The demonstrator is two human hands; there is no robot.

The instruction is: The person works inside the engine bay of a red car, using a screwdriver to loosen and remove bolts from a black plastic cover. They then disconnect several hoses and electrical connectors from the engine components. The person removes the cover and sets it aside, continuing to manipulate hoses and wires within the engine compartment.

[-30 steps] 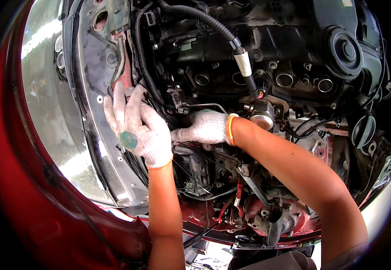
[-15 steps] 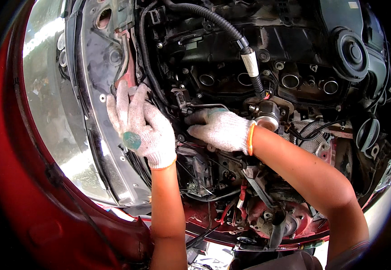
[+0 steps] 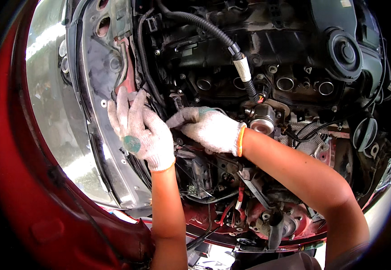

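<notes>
Both my hands wear off-white knit gloves with orange cuffs, inside a car's engine bay. My left hand (image 3: 143,132) is at the grey panel (image 3: 107,67) below the windshield, its fingers stretched and spread, with a green patch on the back of the glove. Its fingertips lie beside a red-painted body edge (image 3: 125,85) and a black corrugated hose (image 3: 144,58). To the right, my right hand (image 3: 211,129) is closed, thumb and fingertips together close to the left palm. What these fingertips hold, if anything, is hidden.
A black ribbed cable sleeve with a white label (image 3: 242,69) runs down to a round metal part (image 3: 263,120). Behind it lies the dark engine with several round ports (image 3: 285,84). A red fender (image 3: 38,211) borders the left, and a pipe (image 3: 275,229) stands near the front.
My right hand has shifted left and slightly up, its fingertips now close to the left palm. The left hand stays nearly in place. The engine view has shifted slightly left.
</notes>
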